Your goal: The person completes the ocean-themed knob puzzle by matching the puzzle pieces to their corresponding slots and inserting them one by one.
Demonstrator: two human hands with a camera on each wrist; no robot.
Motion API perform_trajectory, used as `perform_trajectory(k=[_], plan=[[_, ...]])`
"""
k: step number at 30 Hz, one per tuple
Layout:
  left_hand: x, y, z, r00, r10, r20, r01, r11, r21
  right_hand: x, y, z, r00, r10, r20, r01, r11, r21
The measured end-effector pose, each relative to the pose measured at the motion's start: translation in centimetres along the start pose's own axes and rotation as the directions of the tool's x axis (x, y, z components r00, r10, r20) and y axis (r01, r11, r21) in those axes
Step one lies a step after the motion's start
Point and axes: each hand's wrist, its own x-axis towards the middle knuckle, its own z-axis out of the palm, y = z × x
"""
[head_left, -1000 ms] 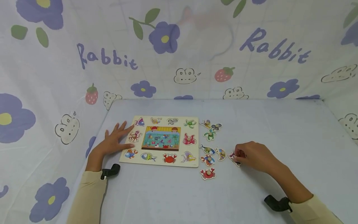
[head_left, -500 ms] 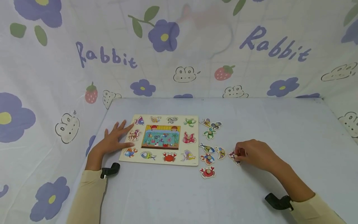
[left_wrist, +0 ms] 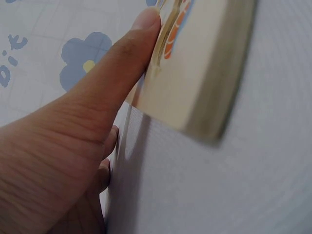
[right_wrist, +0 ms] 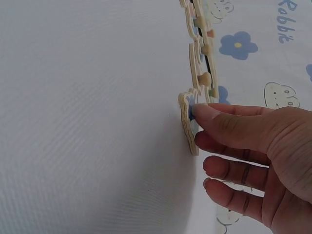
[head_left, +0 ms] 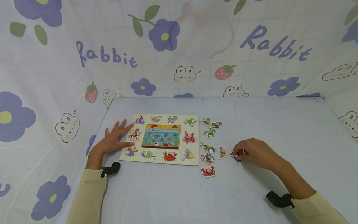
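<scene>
In the head view, my left hand (head_left: 113, 140) lies with spread fingers at the left edge of the wooden puzzle board (head_left: 159, 157). Its thumb (left_wrist: 122, 63) rests on the board's edge in the left wrist view. My right hand (head_left: 255, 154) pinches a small purple fish puzzle piece (head_left: 234, 158) with thumb and index finger at its wooden knob. The right wrist view shows that fish piece (right_wrist: 187, 122) edge-on, close to the table, with the other fingers loosely bent. A pink starfish piece (head_left: 189, 137) with a knob sits in its spot on the board.
Between board and right hand lie several knobbed pieces: a crab (head_left: 208, 171), a lobster (head_left: 208, 158), a striped fish (head_left: 207, 147), a yellow-and-purple piece (head_left: 221, 152), a turtle (head_left: 209, 133) and others behind. A patterned curtain (head_left: 207, 46) hangs behind the table.
The right fingers have shifted slightly on the fish piece, so more of its purple face and knob shows. The left hand and the board have stayed in place.
</scene>
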Motion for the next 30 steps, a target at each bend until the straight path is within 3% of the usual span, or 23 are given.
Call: perform_trajectory(k=[17, 30], plan=[[0.3, 0.3, -0.5, 1.0, -0.002, -0.001, 0.002, 1.0, 0.006, 0.3, 1.0, -0.3, 1.0, 0.005, 0.019, -0.006, 1.0, 0.021], [0.2, -0.1, 0.0, 1.0, 0.004, 0.0, -0.004, 1.0, 0.001, 0.5, 1.1, -0.6, 1.0, -0.007, 0.025, 0.005, 0.998, 0.061]])
